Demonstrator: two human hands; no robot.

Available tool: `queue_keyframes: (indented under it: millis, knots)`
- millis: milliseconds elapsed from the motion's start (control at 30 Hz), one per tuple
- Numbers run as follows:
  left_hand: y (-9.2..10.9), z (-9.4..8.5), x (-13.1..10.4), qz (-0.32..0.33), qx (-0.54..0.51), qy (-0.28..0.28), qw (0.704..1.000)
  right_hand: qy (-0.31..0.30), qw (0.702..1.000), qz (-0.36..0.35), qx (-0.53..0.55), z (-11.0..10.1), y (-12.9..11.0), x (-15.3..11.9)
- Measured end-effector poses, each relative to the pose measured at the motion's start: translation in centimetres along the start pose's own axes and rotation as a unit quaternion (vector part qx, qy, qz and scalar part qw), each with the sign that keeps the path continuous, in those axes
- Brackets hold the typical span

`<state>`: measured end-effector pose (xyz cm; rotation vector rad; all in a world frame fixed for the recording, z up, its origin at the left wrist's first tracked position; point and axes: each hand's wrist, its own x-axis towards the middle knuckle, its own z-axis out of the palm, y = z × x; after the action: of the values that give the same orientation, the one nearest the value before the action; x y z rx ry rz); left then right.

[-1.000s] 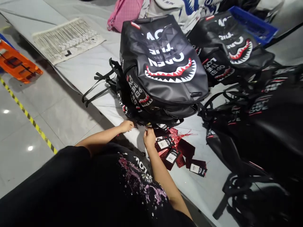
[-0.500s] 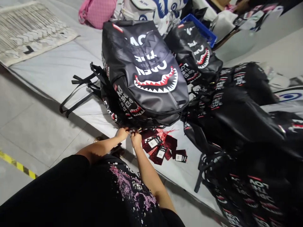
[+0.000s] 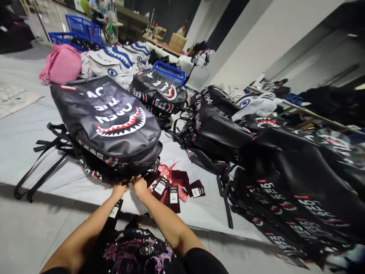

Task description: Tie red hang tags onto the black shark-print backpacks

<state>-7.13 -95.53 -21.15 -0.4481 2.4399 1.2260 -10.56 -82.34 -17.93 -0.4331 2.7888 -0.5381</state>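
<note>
A black backpack (image 3: 114,110) with a shark-mouth print lies on the white-covered table, its straps hanging to the left. At its lower edge, my left hand (image 3: 119,189) is closed, its fingertips partly hidden at the bag. Close beside it, my right hand (image 3: 139,186) is also closed, fingers bent at the same edge. What either one grips is too small to make out. A black tag (image 3: 115,209) with a white label hangs below my left hand. Just right of my right hand lies a pile of dark red and black tags (image 3: 173,186) with red strings.
More black backpacks (image 3: 219,133) fill the right side. A smaller black bag (image 3: 159,89), a blue basket (image 3: 169,72), white bags (image 3: 111,61) and a pink bag (image 3: 64,62) stand behind. A cardboard box (image 3: 176,42) is farther back.
The view has turned up and to the right, showing more of the room. Both hands remain close together at the backpack's lower edge. A tag below my left hand now shows clearly.
</note>
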Motion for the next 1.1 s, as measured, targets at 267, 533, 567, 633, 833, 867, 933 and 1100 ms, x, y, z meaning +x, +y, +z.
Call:
queue_keyframes:
  millis: [267, 533, 567, 633, 833, 867, 933, 1100]
  knots:
    - [-2.9, 0.4, -3.5, -0.005, -0.299, 0.038, 0.954, 0.062, 0.992, -0.084, 0.077, -0.4, 2.5, -2.4]
    - [-3.4, -0.6, -4.5, 0.091, -0.188, 0.113, 0.971, 0.011, 0.970, -0.243, 0.023, 0.5, 2.0, -2.1]
    - [-3.3, -0.5, -4.5, 0.120, -0.138, 0.108, 0.977, 0.013, 0.974, -0.222, 0.034, 0.5, 1.9, -1.8]
    - [-3.1, -0.1, -4.4, 0.186, -0.053, 0.096, 0.976, 0.016, 0.983, -0.177, 0.055, 0.6, 1.6, -1.5]
    - [-2.5, 0.8, -3.6, 0.300, 0.160, 0.164, 0.926, 0.011, 0.985, -0.167, 0.044, 1.4, 1.5, -0.9]
    - [-2.4, 0.8, -3.5, 0.305, 0.184, 0.178, 0.917, 0.011, 0.987, -0.158, 0.039, 1.7, 1.7, -0.9]
    - [-2.0, 0.8, -3.5, 0.311, 0.216, 0.195, 0.905, 0.012, 0.992, -0.120, 0.031, 2.0, 2.1, -0.8]
    - [-0.9, 1.0, -2.9, 0.276, 0.229, 0.129, 0.924, -0.008, 0.995, -0.082, 0.050, 2.2, 2.9, -0.7]
